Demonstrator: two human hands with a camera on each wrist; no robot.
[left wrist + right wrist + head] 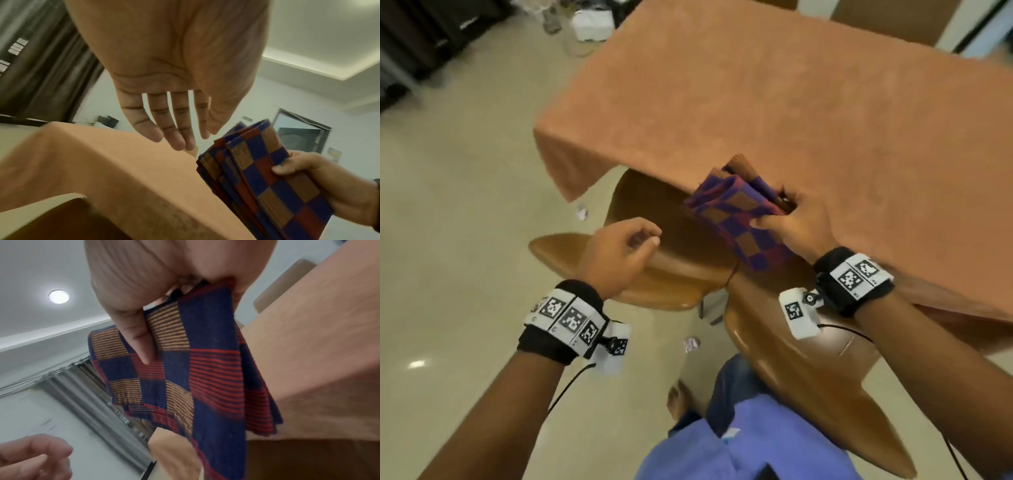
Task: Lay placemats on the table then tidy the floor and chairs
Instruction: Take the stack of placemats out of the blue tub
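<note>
Chequered cloth in blue, red and tan fills the right hand [796, 226]; its thumb lies across the top face and its fingers curl beneath, so it grips a folded stack of placemats [736, 219] by one end; the stack sticks out to the left of that hand, tilted, over the near edge of the bench [791, 102]; whether its far corner touches the cloth there, I cannot tell; the left hand [619, 253] hovers just beside the stack's free end, apart from it, holding nothing; from the left wrist its fingers [174, 123] reach out nearly straight, slightly spread, towards the placemats; an orange tablecloth [688, 120] covers the bench and hangs over its edge; below the hands stand two wooden chairs [654, 274], their backs close to the bench; on the pale tiled floor [465, 205] lie two small crumpled scraps [691, 343], one near the bench corner, one between the chairs.
</note>
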